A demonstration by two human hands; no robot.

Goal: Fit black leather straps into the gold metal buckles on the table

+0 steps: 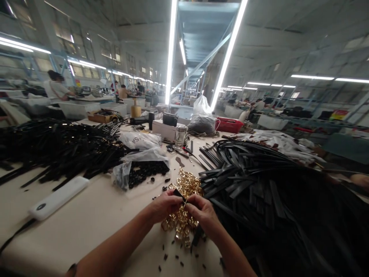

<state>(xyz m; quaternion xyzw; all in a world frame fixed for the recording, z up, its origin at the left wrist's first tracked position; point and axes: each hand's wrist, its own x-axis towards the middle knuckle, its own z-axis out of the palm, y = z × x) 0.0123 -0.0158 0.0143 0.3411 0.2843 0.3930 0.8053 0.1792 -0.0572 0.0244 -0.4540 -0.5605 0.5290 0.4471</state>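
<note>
My left hand (165, 206) is closed, its thumb and fingers pinching a short black strap (179, 195). My right hand (202, 212) is closed too, its fingertips meeting the left ones at the same strap. A small gold glint shows between the fingertips; its shape is too small to tell. Beneath and beyond both hands spreads a heap of gold metal buckles (188, 184). To the right lies a large pile of long black straps (245, 184), reaching close to my right hand. Several small black pieces (182, 264) are scattered on the table (115, 227) below the heap.
An open plastic bag of small black parts (148, 171) lies beyond my left hand. Farther left are a white power-bank-like device (59, 198) with a cable and a dark strap pile (63, 148). A glass jar (181, 136) and red bin (229, 125) stand behind. Co-workers sit far off.
</note>
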